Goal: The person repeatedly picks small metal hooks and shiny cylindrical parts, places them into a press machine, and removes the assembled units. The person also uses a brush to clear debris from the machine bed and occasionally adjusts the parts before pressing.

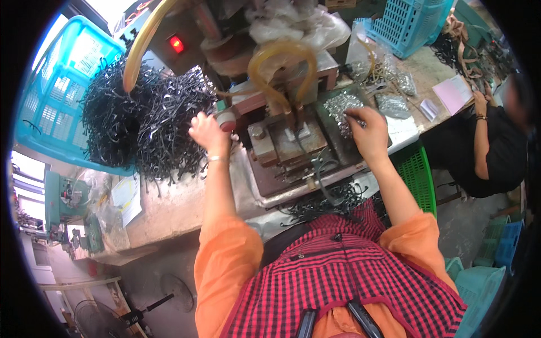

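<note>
Right hand at the metal pieces, left hand by the red knob

Right hand (pixel 372 135), right of centre, has its thumb and fingertips drawn close together at the edge of a pile of small shiny metal pieces (pixel 337 106); whether one is pinched, I cannot tell. Left hand (pixel 211 135), left of centre, has loosely bent fingers beside a round red knob (pixel 227 123); whether it presses there is unclear. Between them, at the frame's centre, stands the machine's tooling (pixel 295 115), with a thin dark strand (pixel 301 146) running out below it.

The step in hand looks like picking out a metal piece. Judging from this, the next move calls for a fine fingertip grip, with the right hand clear of the tooling.

Farther out, a heap of black strips (pixel 174 115) spills over the upper left beside a blue basket (pixel 42 127). Yellow tubing (pixel 282 49) and cloudy plastic bags (pixel 298 25) sit at the top.

The right fingertips' undersides are hidden, the tooling's contact point is too small to read, and a co-worker (pixel 482 138) at the right edge is partly cut off.
</note>
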Motion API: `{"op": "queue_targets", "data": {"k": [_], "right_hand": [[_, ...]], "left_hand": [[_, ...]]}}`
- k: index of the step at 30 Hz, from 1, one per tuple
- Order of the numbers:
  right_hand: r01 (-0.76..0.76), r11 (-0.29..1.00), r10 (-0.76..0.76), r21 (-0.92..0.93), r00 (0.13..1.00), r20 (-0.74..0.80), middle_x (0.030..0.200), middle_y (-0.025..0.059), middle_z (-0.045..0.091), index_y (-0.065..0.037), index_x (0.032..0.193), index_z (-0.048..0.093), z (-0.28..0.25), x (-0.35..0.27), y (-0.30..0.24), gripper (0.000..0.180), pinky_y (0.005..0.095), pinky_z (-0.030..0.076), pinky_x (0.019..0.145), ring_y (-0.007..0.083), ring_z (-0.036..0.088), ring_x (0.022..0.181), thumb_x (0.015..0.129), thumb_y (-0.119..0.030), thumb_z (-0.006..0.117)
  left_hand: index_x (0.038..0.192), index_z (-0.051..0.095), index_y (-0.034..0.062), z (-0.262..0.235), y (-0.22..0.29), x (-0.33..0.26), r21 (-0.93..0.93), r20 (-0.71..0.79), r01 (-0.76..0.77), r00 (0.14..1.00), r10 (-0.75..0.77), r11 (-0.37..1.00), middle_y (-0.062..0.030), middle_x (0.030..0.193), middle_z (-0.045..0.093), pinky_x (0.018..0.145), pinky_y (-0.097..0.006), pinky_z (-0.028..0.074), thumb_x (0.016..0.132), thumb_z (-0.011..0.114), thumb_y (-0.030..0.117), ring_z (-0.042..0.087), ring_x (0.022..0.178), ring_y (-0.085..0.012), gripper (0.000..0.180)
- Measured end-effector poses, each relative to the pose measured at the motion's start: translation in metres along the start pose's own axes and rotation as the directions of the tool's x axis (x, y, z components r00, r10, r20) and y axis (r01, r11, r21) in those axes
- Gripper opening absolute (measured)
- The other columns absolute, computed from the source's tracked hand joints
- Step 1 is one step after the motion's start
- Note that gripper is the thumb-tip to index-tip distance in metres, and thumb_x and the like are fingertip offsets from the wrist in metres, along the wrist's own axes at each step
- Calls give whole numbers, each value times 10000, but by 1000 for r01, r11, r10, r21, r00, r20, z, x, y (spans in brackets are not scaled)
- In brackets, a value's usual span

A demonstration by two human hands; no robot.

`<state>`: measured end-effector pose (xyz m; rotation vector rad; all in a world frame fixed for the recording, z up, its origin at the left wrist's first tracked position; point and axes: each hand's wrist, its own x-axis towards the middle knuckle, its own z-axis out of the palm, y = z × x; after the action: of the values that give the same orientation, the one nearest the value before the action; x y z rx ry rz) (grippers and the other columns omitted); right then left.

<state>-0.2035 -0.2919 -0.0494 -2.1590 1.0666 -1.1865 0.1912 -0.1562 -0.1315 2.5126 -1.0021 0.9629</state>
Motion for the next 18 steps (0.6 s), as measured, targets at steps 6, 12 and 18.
{"op": "queue_targets", "data": {"k": [6, 12, 18], "right_hand": [[-165, 958, 149, 234, 985, 82, 932, 114, 736, -12, 974, 767, -44, -19, -16, 140, 317, 537, 820, 221, 712, 896, 842, -31, 723], [-68, 848, -56, 526, 975, 216, 966, 93, 744, -9, 1110, 690, -14, 14, -95, 284, 314, 530, 842, 187, 713, 905, 832, -42, 736], [-191, 764, 19, 616, 961, 275, 878, 62, 706, 35, 1225, 586, 6, 10, -107, 444, 271, 511, 828, 131, 684, 870, 811, 4, 744]], "left_hand": [[872, 631, 45, -83, -9, -11, -254, -11, -99, 995, 100, 962, -105, 987, 634, 857, -448, 478, 806, 700, 68, 590, 990, -337, 98], [1077, 589, 8, -106, -7, -27, -719, 25, 268, 932, -361, 641, -107, 1009, 682, 792, -368, 518, 1060, 553, 177, 654, 901, -232, 173], [1134, 563, 40, -231, 38, -31, -985, 91, 46, 958, -271, -167, -72, 1083, 586, 809, -295, 523, 1082, 495, 82, 560, 920, -129, 96]]}}
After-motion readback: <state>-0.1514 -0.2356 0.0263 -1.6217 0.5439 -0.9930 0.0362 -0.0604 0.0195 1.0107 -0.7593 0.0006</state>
